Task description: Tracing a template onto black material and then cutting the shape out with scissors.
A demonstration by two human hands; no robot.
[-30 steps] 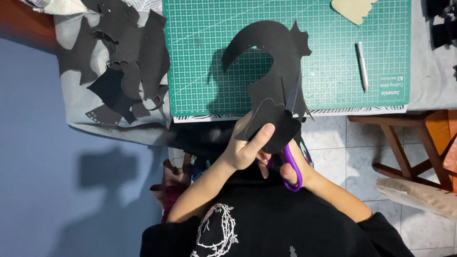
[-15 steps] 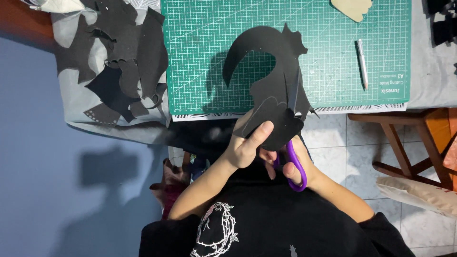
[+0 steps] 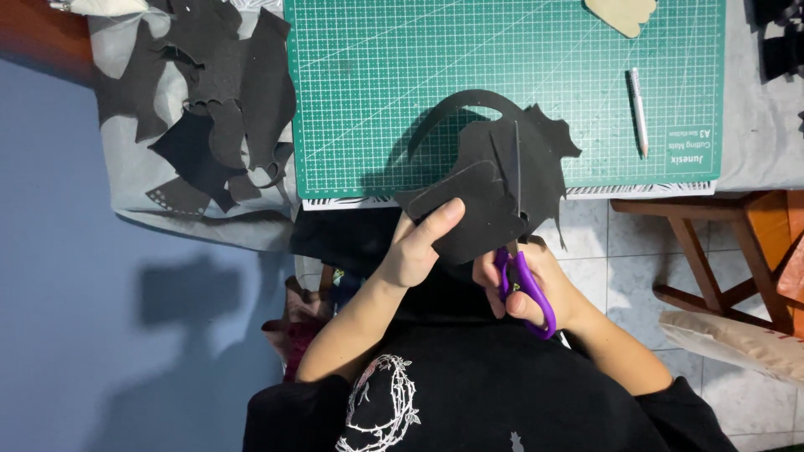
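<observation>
Green cutting mat (image 3: pixel 377 75) on grey table, tiled floor, fingers gripping black sheet (image 3: pixel 494 192), purple scissors (image 3: pixel 523 280)

open green mat (image 3: pixel 377 75), scrap pile (image 3: pixel 218 109) left, pen (image 3: pixel 639 110) right

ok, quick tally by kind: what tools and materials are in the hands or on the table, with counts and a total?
Purple-handled scissors in right hand: 1
Black sheet being cut, held by left hand: 1
Green cutting mat: 1
Pen-shaped tool on the mat: 1
Pile of black scraps: 1, pieces too overlapped to count
Tan cut-out: 1
Total: 6
</observation>
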